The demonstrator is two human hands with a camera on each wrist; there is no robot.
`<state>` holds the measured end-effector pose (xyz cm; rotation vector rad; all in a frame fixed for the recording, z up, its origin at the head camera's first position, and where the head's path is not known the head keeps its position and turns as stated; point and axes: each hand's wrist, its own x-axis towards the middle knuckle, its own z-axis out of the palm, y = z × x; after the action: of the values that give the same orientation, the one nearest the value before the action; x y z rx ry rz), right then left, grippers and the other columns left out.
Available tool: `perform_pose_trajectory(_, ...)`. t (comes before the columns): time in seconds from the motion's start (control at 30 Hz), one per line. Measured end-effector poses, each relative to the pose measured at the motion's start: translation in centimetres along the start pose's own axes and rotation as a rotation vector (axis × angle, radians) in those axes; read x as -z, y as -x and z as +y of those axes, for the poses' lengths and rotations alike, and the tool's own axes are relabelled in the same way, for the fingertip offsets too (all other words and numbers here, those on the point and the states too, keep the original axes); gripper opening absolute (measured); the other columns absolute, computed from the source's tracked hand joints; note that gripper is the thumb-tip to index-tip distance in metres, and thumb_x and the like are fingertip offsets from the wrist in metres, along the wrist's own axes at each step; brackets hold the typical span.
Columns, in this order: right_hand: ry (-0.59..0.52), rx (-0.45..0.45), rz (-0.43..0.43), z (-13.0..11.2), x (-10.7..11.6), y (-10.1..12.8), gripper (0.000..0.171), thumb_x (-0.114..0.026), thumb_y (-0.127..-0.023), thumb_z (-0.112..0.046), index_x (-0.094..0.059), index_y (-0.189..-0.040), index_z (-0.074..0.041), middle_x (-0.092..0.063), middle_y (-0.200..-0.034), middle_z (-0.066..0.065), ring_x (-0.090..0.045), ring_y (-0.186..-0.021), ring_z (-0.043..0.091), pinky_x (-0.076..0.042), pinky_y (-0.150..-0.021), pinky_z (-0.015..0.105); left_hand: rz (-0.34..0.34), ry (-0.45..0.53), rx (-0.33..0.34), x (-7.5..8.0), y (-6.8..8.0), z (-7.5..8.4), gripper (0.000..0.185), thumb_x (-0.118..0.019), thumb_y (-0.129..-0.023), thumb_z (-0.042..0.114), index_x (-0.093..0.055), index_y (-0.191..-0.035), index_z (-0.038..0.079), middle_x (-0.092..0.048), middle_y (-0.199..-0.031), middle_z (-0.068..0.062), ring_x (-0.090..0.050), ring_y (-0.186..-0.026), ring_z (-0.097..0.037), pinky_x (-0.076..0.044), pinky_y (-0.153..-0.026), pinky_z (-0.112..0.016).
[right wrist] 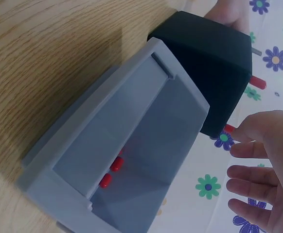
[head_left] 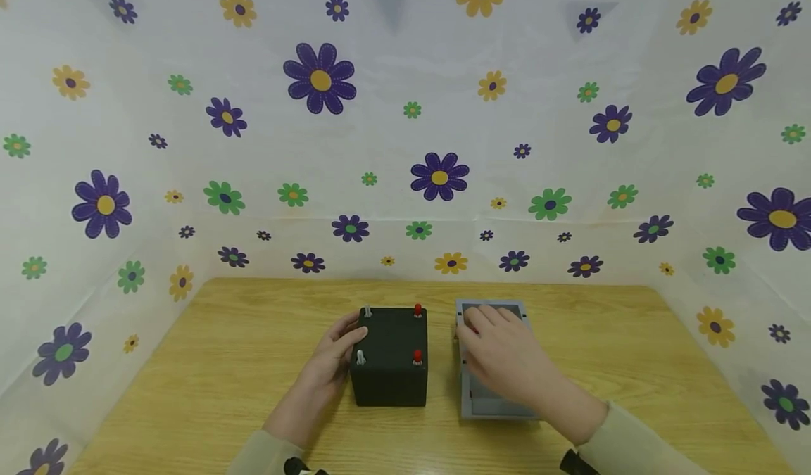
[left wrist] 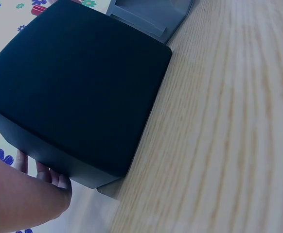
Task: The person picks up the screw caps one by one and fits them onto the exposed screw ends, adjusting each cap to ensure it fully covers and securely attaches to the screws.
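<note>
A black box (head_left: 391, 380) stands on the table, with small toggle levers at its top corners. The two left levers are bare metal (head_left: 360, 357); the two right ones wear red caps (head_left: 417, 356). My left hand (head_left: 332, 355) grips the box's left side, thumb over the top edge and fingers along the wall. My right hand (head_left: 500, 345) is over the far part of a grey bin (head_left: 469, 408), its fingers bent downward. In the right wrist view its fingers are apart with nothing seen between them. Several loose red caps (right wrist: 116, 163) lie inside the bin.
The box and bin stand side by side on a wood-grain table (head_left: 253, 348), with a narrow gap between them. A flower-printed white cloth (head_left: 380, 144) rises behind the table and along both sides.
</note>
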<state>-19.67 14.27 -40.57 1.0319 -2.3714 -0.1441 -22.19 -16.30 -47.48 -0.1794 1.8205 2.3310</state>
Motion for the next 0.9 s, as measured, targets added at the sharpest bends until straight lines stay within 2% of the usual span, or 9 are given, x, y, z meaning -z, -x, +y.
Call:
perform_pose_trajectory(0.53, -0.002, -0.026, -0.020, 0.31, -0.27, 0.36, 0.030, -0.085, -0.087, -0.025, -0.071, -0.111, -0.013, -0.068, -0.109, 0.004, -0.066, -0.101, 0.023, -0.059, -0.088, 0.040, 0.010, 0.003, 0.004, -0.01, -0.07, -0.04, 0.063, -0.060, -0.101, 0.011, -0.038, -0.159, -0.001, -0.049, -0.146, -0.011, -0.065, -0.101, -0.002, -0.055, -0.087, -0.018)
perform_pose_trajectory(0.9, -0.001, -0.038, -0.050, 0.55, -0.52, 0.69, 0.028, -0.087, -0.085, -0.027, -0.070, -0.104, -0.015, -0.068, -0.107, 0.003, -0.066, -0.101, 0.023, -0.059, -0.089, 0.039, 0.005, -0.011, 0.014, 0.03, 0.01, 0.07, 0.063, -0.059, -0.102, 0.012, -0.037, -0.160, 0.001, -0.049, -0.145, -0.009, -0.065, -0.101, -0.002, -0.054, -0.088, -0.018)
